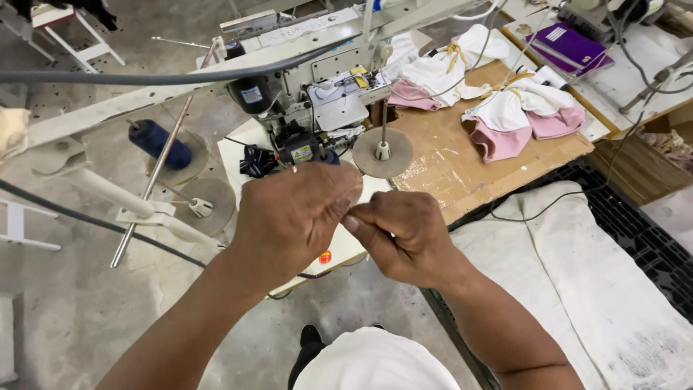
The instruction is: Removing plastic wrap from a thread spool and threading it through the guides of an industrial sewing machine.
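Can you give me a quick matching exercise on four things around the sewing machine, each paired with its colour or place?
Things:
1. thread cone
2. notebook
3. fabric bundles
4. left hand

Descriptions:
A. purple, at the far right edge of the bench
B. pink and white, lying on the brown tabletop
C. dark blue, on a round stand left of the machine
D. fingertips meeting the right hand in front of the sewing machine

Pairs: 1-C, 2-A, 3-B, 4-D

Both forearms reaching forward, left hand and right hand meeting, fingertips pinched together
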